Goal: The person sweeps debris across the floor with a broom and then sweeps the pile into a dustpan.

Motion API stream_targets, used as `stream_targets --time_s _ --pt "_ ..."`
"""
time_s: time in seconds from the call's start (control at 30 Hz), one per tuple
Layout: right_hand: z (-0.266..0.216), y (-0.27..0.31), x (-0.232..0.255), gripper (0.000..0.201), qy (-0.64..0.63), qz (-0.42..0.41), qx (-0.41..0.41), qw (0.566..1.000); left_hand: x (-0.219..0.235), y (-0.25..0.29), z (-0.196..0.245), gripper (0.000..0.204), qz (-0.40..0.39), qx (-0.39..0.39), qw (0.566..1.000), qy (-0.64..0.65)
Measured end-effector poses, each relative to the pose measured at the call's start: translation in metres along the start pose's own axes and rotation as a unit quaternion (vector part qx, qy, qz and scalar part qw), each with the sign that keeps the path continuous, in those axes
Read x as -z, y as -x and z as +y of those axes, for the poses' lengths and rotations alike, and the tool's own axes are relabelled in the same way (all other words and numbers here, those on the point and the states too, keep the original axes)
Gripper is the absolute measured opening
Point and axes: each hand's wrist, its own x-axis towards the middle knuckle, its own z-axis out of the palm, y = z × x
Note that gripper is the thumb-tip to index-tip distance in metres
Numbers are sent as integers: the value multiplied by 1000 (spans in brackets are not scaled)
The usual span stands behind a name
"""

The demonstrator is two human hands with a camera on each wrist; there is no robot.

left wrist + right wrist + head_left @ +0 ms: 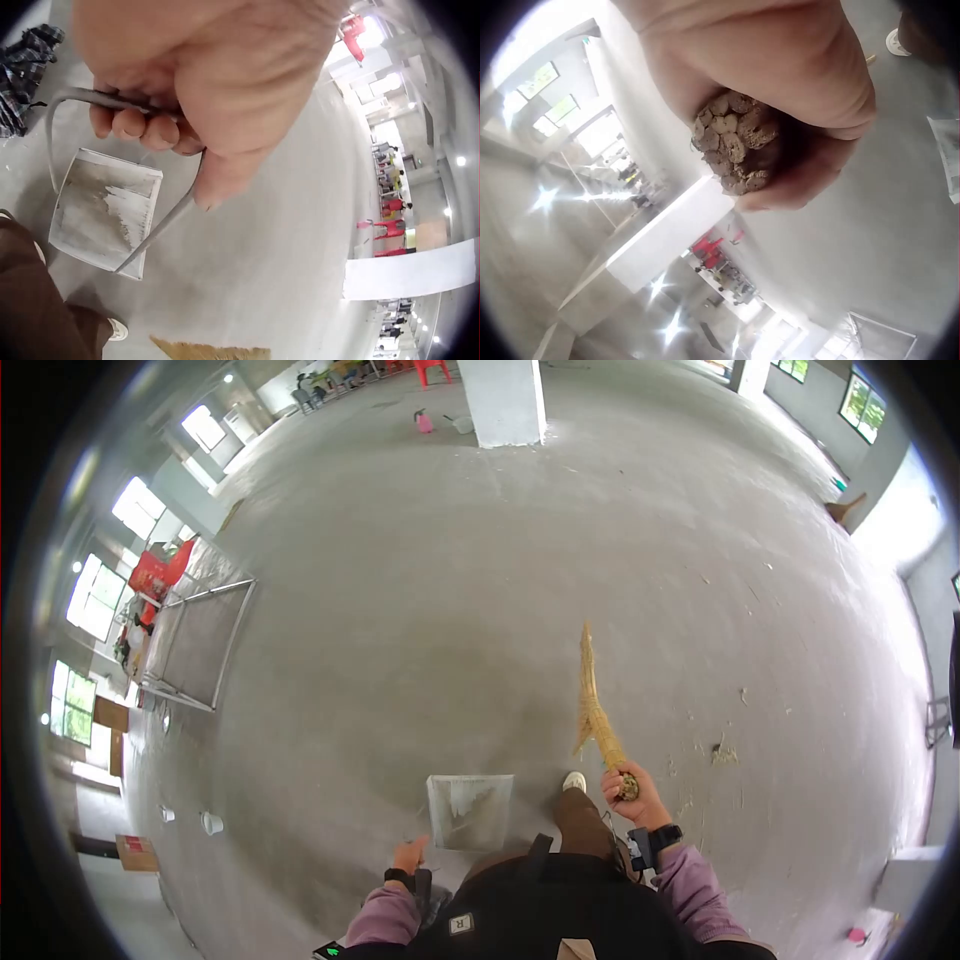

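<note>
In the head view my right hand (640,795) grips a straw hand broom (605,732) by its bound handle, with the bristles pointing forward over the floor. The handle's cut end (731,139), a bundle of stalks, sticks out of my fist in the right wrist view. My left hand (217,82) has its fingers curled round a grey wire handle (169,223). Below it hangs a white square bucket (154,202), its open top facing up and its inside stained grey. In the head view the bucket lies just right of my left hand (408,855), in front of my legs.
Scraps of straw (723,754) lie on the concrete floor to the right. A white pillar (510,405) stands ahead. At left are a metal frame (235,645), a red chair (160,572), a cardboard box (138,853) and small white pots (211,823). Plaid cloth (22,75) lies nearby.
</note>
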Motion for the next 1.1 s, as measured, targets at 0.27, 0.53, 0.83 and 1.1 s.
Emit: stream_targets --time_s 0.27,0.53,0.83,1.1 --pt "-36 -204 -124 11 107 -42 -102 988 65 -43 115 36 141 -32 986 83" --pt "-9 -260 -104 12 4 72 -228 971 4 28 57 30 97 136 982 85" --pt "-49 -398 -166 12 -82 64 -201 974 17 -50 121 28 64 129 988 57" --pt "-181 -306 -159 21 -260 -18 -60 964 0 -108 234 32 46 95 990 -96"
